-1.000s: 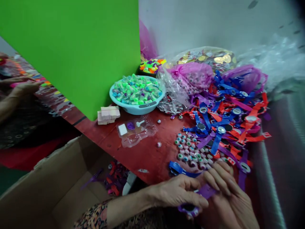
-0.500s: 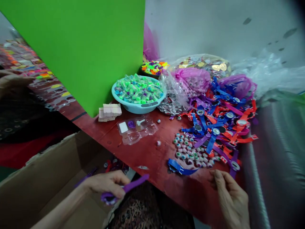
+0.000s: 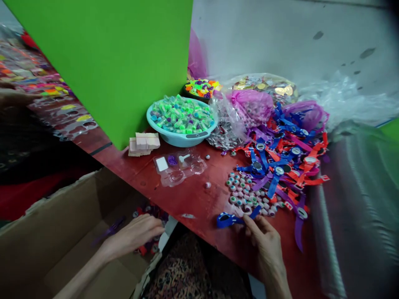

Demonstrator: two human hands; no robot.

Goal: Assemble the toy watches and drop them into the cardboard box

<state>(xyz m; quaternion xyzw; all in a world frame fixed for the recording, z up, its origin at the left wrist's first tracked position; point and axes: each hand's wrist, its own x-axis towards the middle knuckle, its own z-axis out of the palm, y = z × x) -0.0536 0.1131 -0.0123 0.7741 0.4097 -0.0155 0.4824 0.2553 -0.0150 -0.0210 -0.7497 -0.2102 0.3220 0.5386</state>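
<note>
Head view: the purple toy watch has dropped from the left hand into the cardboard box, and the right hand has taken up a blue toy watch.

The left hand, at 7 o'clock, hangs over the box, open and holding nothing; the purple strap lies just beside it, though it is dim enough that this may be another watch. At 6 o'clock, the right hand pinches narrowly on the blue strap at the bench edge, with the pile of googly eyes at 1 o'clock and the heap of toy watches beyond.
</note>
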